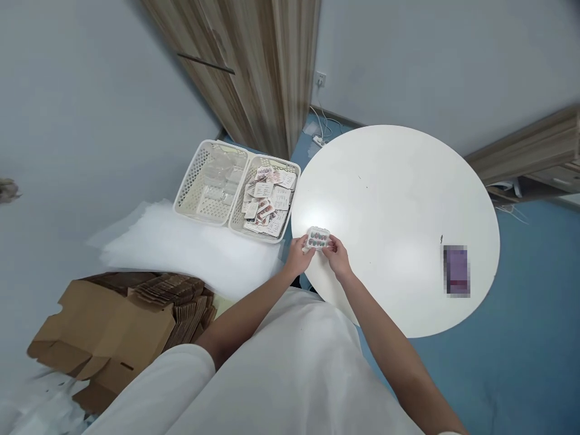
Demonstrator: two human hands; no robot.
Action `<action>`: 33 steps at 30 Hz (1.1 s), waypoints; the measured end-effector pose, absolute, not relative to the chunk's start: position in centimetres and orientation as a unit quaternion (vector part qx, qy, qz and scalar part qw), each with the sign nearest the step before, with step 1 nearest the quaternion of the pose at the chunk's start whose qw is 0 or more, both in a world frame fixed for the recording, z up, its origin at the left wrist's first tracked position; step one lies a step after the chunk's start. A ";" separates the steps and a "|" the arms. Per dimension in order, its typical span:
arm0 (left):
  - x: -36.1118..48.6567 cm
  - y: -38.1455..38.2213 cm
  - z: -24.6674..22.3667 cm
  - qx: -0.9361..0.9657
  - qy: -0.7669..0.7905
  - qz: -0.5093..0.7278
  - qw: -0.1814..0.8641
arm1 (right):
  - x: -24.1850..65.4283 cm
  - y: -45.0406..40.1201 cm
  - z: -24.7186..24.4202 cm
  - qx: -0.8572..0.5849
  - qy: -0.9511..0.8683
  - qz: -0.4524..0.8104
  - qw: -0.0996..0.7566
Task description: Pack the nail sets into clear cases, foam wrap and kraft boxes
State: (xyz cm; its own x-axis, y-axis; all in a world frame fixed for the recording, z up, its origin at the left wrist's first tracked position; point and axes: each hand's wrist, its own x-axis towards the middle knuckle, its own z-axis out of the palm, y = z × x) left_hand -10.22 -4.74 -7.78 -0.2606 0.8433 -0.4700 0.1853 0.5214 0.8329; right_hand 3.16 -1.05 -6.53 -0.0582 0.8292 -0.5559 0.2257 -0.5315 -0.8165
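Note:
Between my two hands is a small clear plastic case (318,237) with two rows of little coloured pieces, red and green, showing through it. What the pieces are is too small to make out. My left hand (299,255) grips the case by its left side, fingers closed on the edge. On the opposite side my right hand (338,256) pinches its right edge. The case is held over the near left rim of the round white table (385,199).
Left of the table stand two white baskets: one (188,202) with clear plastic packs, another (293,208) full of printed cards. White sheets (181,244) and flattened cardboard boxes (109,326) lie nearer me. A blurred purple object (457,270) rests on the table's right side.

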 end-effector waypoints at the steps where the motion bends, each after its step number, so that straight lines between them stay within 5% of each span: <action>1: -10.6 -4.3 -7.8 0.355 0.720 0.330 0.497 | 2.7 -0.7 -6.6 -0.638 -0.417 0.599 0.245; 33: -11.7 -3.2 -9.2 0.328 0.704 0.341 0.530 | -0.5 0.5 -7.1 -0.665 -0.386 0.593 0.239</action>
